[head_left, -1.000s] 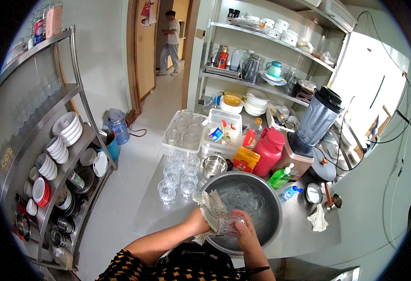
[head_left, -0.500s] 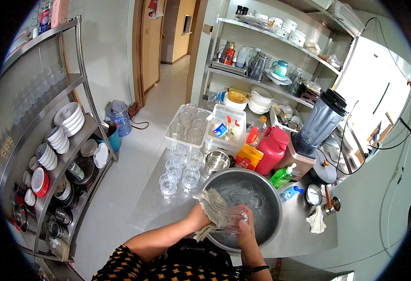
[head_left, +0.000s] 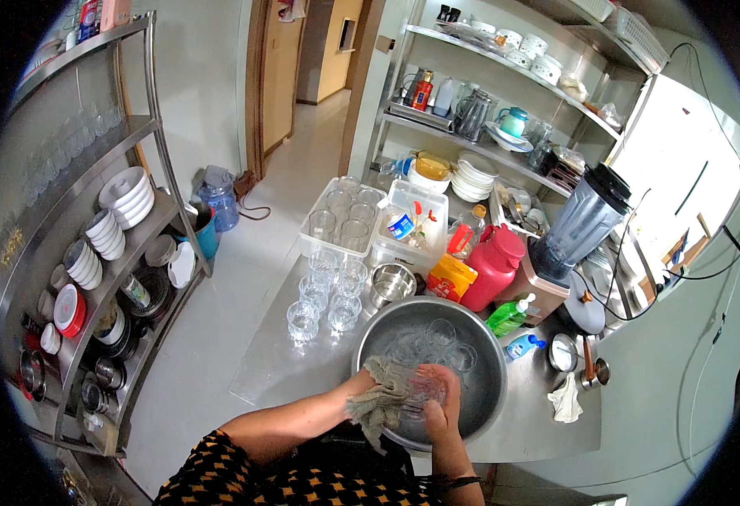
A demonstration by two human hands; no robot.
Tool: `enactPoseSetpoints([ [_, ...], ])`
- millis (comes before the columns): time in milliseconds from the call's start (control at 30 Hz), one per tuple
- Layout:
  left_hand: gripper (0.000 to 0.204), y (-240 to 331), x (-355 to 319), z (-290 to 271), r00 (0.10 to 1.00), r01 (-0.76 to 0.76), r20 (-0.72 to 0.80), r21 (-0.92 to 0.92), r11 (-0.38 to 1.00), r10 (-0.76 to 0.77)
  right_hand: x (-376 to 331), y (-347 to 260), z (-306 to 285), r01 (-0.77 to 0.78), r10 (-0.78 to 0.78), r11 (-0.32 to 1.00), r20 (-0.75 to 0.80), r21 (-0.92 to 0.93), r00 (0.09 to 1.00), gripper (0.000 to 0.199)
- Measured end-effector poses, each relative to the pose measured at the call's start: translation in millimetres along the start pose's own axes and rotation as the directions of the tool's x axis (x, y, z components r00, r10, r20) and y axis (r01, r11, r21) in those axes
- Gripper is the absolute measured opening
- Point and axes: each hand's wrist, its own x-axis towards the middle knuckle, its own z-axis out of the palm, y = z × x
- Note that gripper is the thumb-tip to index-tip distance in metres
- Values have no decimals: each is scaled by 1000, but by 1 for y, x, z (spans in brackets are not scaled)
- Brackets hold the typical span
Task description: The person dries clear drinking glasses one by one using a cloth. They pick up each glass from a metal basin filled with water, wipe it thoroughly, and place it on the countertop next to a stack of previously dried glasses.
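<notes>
A large steel basin (head_left: 488,358) of water sits on the steel counter (head_left: 286,371) in front of me, with several clear glasses (head_left: 442,333) sunk in it. My left hand (head_left: 368,386) grips a grey-brown cloth (head_left: 383,398) at the basin's near rim. My right hand (head_left: 439,403) holds a clear glass (head_left: 425,388) against the cloth, just over the water.
Several washed glasses (head_left: 329,291) stand upside down left of the basin, beside a small steel bowl (head_left: 393,282). Behind are a tray of glasses (head_left: 343,215), a red jug (head_left: 492,268), a green soap bottle (head_left: 507,316) and a blender (head_left: 577,223). A dish rack (head_left: 104,244) stands left.
The view has tilted down a little. Both hands stay at the basin's near rim, working cloth and glass together. A person seen in the far doorway earlier is out of view.
</notes>
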Motion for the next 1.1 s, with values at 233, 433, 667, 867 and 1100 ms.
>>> enactPoseSetpoints([
  [233, 23, -21, 31, -47, 822, -314, 214, 944, 106, 529, 8, -10, 10, -568, 637, 689, -2, 450, 771, 43],
  [433, 21, -9, 25, -32, 899, -266, 106, 904, 336, 425, 14, -29, 18, -413, 457, 875, -149, 250, 877, 44],
  [667, 20, -34, 40, -58, 885, -345, 191, 881, 323, 424, 1, 2, 2, 44, -50, 993, -48, -107, 998, 44],
  [867, 25, -17, 35, -54, 888, -269, 369, 900, -342, 273, -1, 8, 2, -598, 678, 639, 13, 483, 735, 44],
  [1100, 30, -6, 25, -39, 873, -270, 354, 924, -271, 336, 17, -25, 16, -346, 379, 918, -168, 195, 910, 56],
])
